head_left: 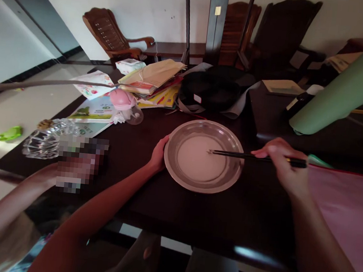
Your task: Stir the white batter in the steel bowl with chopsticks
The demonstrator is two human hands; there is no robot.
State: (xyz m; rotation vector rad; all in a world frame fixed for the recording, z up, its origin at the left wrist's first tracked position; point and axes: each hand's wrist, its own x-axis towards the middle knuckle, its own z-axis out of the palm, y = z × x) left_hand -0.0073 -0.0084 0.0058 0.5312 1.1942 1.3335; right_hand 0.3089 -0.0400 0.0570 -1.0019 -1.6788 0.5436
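A round metal basin [201,185] with a wide rim rests on the dark table before me. Its inside looks pale and smooth; I cannot tell whether that is the bare bottom or some contents. My left hand [158,155] grips the basin's left edge, its fingers partly hidden by the rim. On the other side, my right hand [283,163] is closed around a pair of black chopsticks [246,156]. They lie nearly level across the basin's right rim. The tips are close together over the middle, where a small brownish bit shows, too small to name.
At left, another person's arm [41,174] reaches onto the table [174,214], its hand blurred out. Beyond it are a glass dish [44,142] and a pink-lidded container [123,100]. Papers [156,78], a black bag [210,89] and a green cylinder [343,87] stand farther back; pink cloth [344,211] lies right.
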